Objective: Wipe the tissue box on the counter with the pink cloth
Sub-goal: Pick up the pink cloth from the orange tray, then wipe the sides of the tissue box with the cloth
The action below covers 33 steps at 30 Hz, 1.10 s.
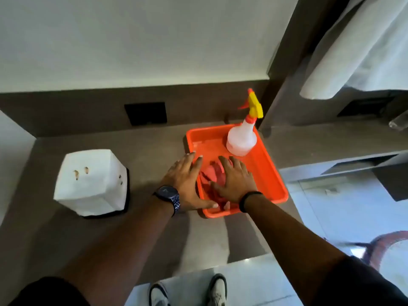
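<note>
The white tissue box (91,182) stands on the brown counter (152,149), left of centre. The pink cloth (210,175) lies crumpled in an orange tray (269,171) to its right. My right hand (235,180) rests flat on top of the cloth with fingers spread, covering most of it. My left hand (187,182), with a dark watch at the wrist, lies flat over the tray's left rim, its thumb along the tray's near corner. Neither hand grips anything.
A white spray bottle (241,138) with a yellow and orange trigger head stands at the far end of the tray. A black wall plate (145,113) sits behind the counter. White towels (357,51) hang at the upper right. The counter's front edge is just below my forearms.
</note>
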Available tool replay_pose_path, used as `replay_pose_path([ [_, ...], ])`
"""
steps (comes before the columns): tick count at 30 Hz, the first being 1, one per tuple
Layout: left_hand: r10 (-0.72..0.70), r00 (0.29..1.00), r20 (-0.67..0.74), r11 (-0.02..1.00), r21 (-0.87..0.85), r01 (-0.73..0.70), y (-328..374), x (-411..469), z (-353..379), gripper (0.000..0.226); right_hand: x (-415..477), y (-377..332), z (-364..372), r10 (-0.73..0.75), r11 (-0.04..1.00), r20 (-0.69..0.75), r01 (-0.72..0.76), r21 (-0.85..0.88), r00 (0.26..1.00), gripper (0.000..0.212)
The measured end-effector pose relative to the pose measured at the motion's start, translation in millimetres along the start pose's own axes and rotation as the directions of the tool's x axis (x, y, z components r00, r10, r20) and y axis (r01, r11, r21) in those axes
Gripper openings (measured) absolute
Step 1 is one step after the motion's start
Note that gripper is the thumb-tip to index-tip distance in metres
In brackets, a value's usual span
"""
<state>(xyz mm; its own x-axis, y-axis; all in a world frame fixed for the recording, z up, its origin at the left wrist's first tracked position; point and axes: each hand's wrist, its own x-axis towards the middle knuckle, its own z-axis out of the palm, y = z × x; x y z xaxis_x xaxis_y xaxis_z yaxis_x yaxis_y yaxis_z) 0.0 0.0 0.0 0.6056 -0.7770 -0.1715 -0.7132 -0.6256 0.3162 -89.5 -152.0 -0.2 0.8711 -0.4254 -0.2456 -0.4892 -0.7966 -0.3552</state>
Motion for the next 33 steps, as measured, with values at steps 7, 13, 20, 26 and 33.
replay_pose_path([
  [7, -0.013, 0.999, 0.052, 0.996, -0.088, 0.018, -5, 10, 33, 0.147, 24, 12, 34, -0.011, 0.983, 0.057, 0.021, -0.182, 0.998, 0.082],
  [13, -0.007, 1.000, 0.024, 0.996, -0.092, 0.009, -6, 9, 37, 0.143, 34, 10, 40, 0.020, 0.990, -0.019, -0.023, -0.141, 1.000, 0.060],
  [20, -0.021, 0.994, -0.109, 0.998, -0.058, 0.015, -32, 3, -34, 0.131, 35, -22, 15, 0.258, 0.799, -0.376, 0.022, 0.601, 0.890, 0.050],
  [26, -0.053, 0.954, -0.294, 0.996, 0.057, 0.073, -110, -42, -140, 0.110, 33, -135, 30, 0.183, 0.435, -0.286, 0.183, 0.882, 0.941, 0.030],
  [33, -0.275, 0.944, 0.183, 0.951, 0.195, 0.240, -173, -88, -133, 0.166, 31, -206, 105, 0.082, 0.372, -0.033, 0.000, 0.928, 0.996, 0.041],
])
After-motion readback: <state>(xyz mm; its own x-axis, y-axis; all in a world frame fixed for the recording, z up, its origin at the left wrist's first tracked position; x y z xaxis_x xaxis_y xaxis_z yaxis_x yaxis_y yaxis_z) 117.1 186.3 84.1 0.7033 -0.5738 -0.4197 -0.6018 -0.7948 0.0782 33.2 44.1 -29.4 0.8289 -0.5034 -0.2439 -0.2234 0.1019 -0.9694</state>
